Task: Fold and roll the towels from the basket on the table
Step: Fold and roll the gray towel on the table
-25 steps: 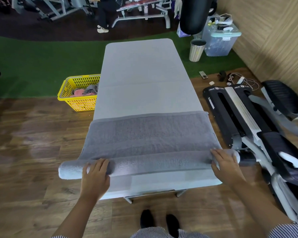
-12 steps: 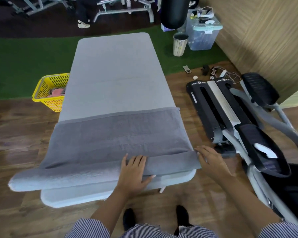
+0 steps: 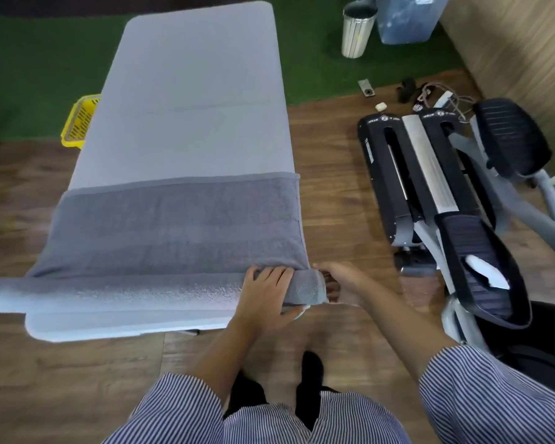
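Note:
A grey towel [image 3: 173, 225] lies across the near end of the padded grey table [image 3: 193, 91], its near edge rolled into a long tube [image 3: 109, 291] that sticks out past the table's left side. My left hand [image 3: 266, 296] grips the tube's right end, fingers over the top and thumb under it. My right hand [image 3: 340, 280] is at that same end, just off the table's right edge, its fingertips at the roll's end face. The yellow basket [image 3: 77, 123] stands on the floor behind the table's left side, mostly hidden.
A black and grey exercise machine [image 3: 446, 193] lies on the wooden floor close on my right. A metal bin [image 3: 356, 27] and a clear storage box [image 3: 407, 17] stand on the green turf beyond. Small items and cables [image 3: 430, 94] lie near the wall.
My view has shifted to the right. My left hand slid along the roll from its left part to its right end and now grips it. My right hand closed in on the end face.

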The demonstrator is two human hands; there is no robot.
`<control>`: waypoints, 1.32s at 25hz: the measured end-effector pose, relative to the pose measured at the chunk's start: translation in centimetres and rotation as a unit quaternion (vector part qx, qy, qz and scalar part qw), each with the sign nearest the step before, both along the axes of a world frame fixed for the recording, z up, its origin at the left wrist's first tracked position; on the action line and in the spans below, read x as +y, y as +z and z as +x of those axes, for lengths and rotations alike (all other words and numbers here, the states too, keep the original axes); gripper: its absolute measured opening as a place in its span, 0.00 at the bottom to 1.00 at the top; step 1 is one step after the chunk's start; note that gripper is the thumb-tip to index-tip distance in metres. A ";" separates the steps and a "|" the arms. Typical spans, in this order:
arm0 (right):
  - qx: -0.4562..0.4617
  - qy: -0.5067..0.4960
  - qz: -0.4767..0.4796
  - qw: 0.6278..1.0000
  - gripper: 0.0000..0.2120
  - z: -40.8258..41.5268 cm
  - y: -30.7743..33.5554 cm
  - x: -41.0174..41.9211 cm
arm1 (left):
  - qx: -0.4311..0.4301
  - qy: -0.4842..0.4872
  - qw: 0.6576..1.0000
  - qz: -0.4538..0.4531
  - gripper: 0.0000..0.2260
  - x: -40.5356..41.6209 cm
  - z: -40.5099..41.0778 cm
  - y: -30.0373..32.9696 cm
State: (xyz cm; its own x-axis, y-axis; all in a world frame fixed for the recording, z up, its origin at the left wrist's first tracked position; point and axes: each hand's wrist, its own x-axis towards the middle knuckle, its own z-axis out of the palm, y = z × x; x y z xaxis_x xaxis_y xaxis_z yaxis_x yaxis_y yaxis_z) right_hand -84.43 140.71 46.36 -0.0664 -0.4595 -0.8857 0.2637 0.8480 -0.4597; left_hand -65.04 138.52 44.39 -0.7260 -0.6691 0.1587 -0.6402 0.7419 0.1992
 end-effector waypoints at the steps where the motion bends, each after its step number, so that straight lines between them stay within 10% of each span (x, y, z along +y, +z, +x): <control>1: -0.008 0.011 0.011 1.000 0.07 -0.1 -0.2 -0.2 | -0.002 0.001 1.000 -0.004 0.28 0.2 -0.1 -0.1; 15: 0.122 0.038 -0.140 0.982 0.09 -0.8 -0.7 1.4 | -0.037 -0.010 0.999 0.014 0.21 -1.0 -0.2 0.2; 23: 0.529 0.325 -0.433 0.654 0.21 2.5 -1.9 6.9 | -0.009 -0.049 0.999 0.006 0.25 -1.8 2.8 0.0; 33: 0.632 0.344 -0.268 0.640 0.32 6.2 -1.7 5.7 | -0.030 0.042 0.998 -0.038 0.24 -9.1 35.9 0.1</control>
State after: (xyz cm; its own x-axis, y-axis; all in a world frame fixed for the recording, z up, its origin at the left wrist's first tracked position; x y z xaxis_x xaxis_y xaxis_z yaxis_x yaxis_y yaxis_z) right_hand -78.28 146.39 44.61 -0.1926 -0.9809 -0.0269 -0.9581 0.1939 -0.2108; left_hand -29.11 129.39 44.49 -0.6778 -0.7156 0.1690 -0.7096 0.6968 0.1043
